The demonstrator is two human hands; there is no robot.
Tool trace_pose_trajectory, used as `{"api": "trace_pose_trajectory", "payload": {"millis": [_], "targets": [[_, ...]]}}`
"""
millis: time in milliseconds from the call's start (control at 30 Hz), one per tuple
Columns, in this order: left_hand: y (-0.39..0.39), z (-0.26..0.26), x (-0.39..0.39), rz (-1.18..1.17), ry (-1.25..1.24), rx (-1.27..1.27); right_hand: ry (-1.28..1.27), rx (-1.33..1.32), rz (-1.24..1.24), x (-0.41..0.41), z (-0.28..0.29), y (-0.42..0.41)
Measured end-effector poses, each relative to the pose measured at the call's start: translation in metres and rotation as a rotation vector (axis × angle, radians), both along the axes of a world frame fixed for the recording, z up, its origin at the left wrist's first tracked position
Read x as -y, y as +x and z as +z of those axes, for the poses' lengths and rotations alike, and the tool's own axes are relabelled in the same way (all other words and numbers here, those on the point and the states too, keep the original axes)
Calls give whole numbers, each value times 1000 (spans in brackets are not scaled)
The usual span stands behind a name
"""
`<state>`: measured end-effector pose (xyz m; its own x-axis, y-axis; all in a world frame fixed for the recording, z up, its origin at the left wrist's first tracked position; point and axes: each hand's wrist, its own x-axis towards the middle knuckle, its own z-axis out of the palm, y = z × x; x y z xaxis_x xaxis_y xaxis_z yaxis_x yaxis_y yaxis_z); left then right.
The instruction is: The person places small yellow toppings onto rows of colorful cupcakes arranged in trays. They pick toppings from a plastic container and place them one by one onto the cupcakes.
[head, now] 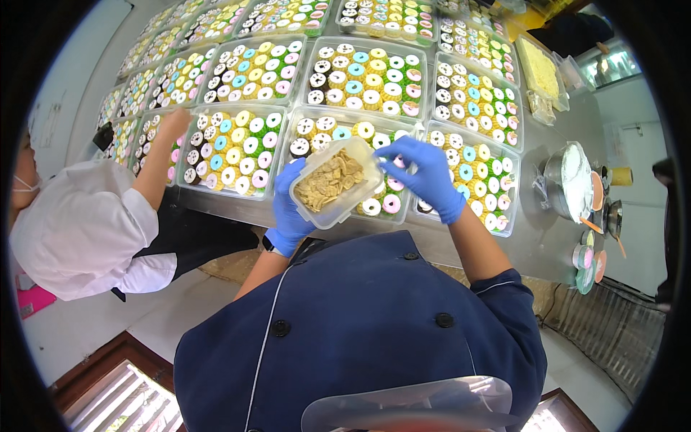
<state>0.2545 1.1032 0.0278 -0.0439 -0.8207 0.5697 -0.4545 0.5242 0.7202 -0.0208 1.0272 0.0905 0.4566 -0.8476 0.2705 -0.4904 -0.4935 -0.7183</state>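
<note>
My left hand [290, 208], in a blue glove, holds a small clear plastic container [368, 186] from its left side. Brown flakes [330, 181] fill part of it, and it is tilted. Just right of the container's rim is my right hand [424, 175], also gloved in blue, with thumb and fingertips close together; whether a flake is between them I cannot tell. Beneath both hands is a clear plastic tray [397, 217] of small iced cakes, partly hidden by the container. Pink, white, yellow and blue rings top the cakes [391, 203].
Several more cake trays [232, 191] cover the steel table [243, 211]. A co-worker in white [81, 227] reaches over the trays at left. At right are a metal bowl of white cream [575, 181], small tubs [583, 256] and a tray of pale yellow crumbs [540, 73].
</note>
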Motion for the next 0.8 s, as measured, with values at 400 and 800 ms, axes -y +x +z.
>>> {"api": "trace_pose_trajectory", "payload": {"millis": [400, 800], "targets": [[-13, -9, 9, 18, -32, 132, 78, -376, 119, -6, -2, 67], [-12, -19, 11, -6, 10, 140, -28, -472, 55, -10, -12, 62]]}}
